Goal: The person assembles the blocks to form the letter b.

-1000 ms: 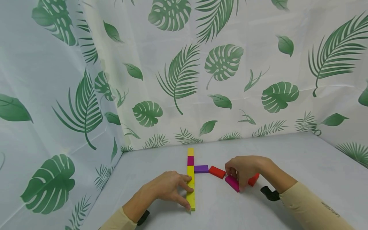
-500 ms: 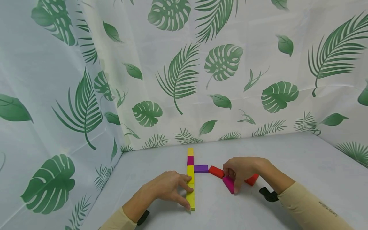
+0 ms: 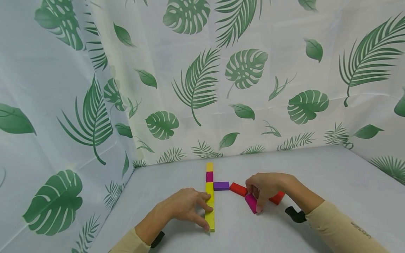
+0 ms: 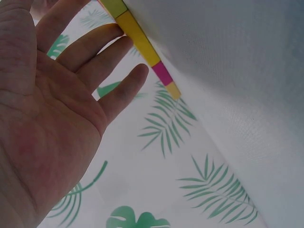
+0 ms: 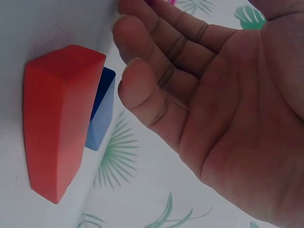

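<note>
My left hand (image 3: 189,204) rests beside a straight column of blocks, fingertips on the lower yellow block (image 3: 210,221) and on the yellow block (image 3: 210,189) above it. In the left wrist view its fingers are loosely extended along the column. My right hand (image 3: 267,188) pinches a magenta block (image 3: 251,202) between thumb and fingers, one end right at a red block (image 3: 238,189). That red block slants away from a purple block (image 3: 221,186), which abuts the column. The magenta block is mostly out of the right wrist view.
Another red block (image 3: 277,198) lies just right of my right hand. Close by it, a blue block (image 5: 100,109) shows in the right wrist view; the hand hides it from the head view. A small magenta block (image 3: 210,176) and a yellow one (image 3: 210,167) top the column.
My right hand has moved slightly left with the magenta block, turning it steeper and bringing its far end against the slanted red block. My left hand has stayed in place.
</note>
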Available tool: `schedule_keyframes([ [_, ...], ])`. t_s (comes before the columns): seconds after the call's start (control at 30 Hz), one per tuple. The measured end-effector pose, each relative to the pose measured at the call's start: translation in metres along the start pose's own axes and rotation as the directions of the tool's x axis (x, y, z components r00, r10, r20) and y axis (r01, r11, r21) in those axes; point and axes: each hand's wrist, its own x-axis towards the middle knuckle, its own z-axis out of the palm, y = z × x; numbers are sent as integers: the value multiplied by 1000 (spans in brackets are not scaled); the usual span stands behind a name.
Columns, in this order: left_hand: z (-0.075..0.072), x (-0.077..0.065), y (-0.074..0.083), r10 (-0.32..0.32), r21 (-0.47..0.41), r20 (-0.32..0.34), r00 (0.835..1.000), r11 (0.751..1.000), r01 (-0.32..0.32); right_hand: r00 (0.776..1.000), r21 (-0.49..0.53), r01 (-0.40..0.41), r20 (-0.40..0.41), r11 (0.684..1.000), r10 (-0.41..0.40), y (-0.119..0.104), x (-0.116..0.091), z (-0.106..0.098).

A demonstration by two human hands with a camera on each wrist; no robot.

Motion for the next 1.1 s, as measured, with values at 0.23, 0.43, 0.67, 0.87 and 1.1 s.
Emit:
schedule_keyframes([
  [0.23, 0, 0, 1, -8, -3, 1, 1000, 1000, 8, 1000, -9, 10, -17, 1000, -10, -1, 1, 3],
  [0.43, 0, 0, 1, -10, -5, 2, 1000, 1000, 10, 1000, -17, 3, -28, 1000, -4, -4, 2, 4],
  [0.67, 0, -1, 1, -10, -4, 0, 1000, 1000, 10, 1000, -22, -14, -24, 1000, 14, -6, 3, 5],
  [0.87, 1, -1, 1, -7, -3, -2, 1000, 1000, 7, 1000, -31, -1, -29, 1000, 0, -6, 2, 6],
  [1.1, 1, 0, 0, -1, -2, -3, 1000, 1000, 1, 1000, -31, 5, -30, 1000, -6, -6, 3, 6],
])
